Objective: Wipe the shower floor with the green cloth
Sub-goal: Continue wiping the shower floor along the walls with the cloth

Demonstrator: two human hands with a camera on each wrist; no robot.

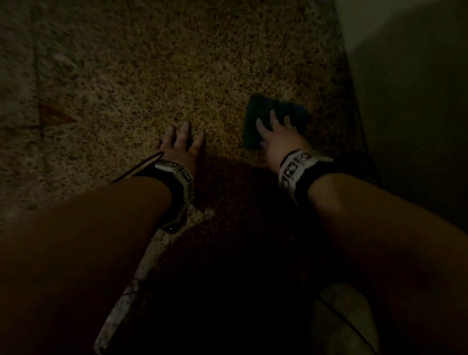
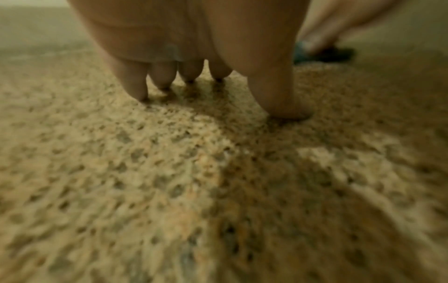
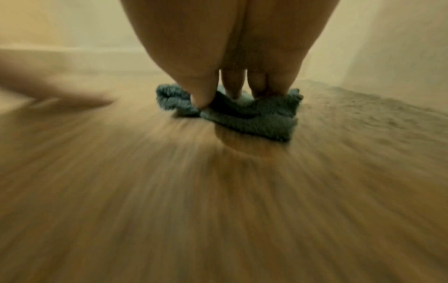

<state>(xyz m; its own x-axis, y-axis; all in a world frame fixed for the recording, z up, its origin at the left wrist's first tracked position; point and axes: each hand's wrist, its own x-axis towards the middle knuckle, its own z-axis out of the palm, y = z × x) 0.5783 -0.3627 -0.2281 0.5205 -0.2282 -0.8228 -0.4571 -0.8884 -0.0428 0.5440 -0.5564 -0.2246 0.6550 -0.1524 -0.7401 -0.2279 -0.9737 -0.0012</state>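
Observation:
The shower floor [image 1: 152, 60] is speckled brown stone, dimly lit. A green cloth [image 1: 290, 109] lies on it near the right wall, partly folded and bunched [image 3: 254, 116]. My right hand [image 1: 279, 133] presses down on the cloth with straight fingers [image 3: 232, 84] and thumb, and the floor around it is motion-blurred in the right wrist view. My left hand [image 1: 182, 143] rests on the bare floor to the left of the cloth, fingers spread, its fingertips [image 2: 167, 84] and thumb touching the stone. From the left wrist view the cloth [image 2: 299, 51] shows at the far right under the right hand [image 2: 322, 28].
A pale wall [image 1: 414, 79] rises close on the right of the cloth, and another wall edge runs along the top. A pale curb strip [image 1: 137, 276] crosses under my left forearm. A pale, unclear shape [image 1: 341, 323] lies at the bottom right. Open floor stretches left.

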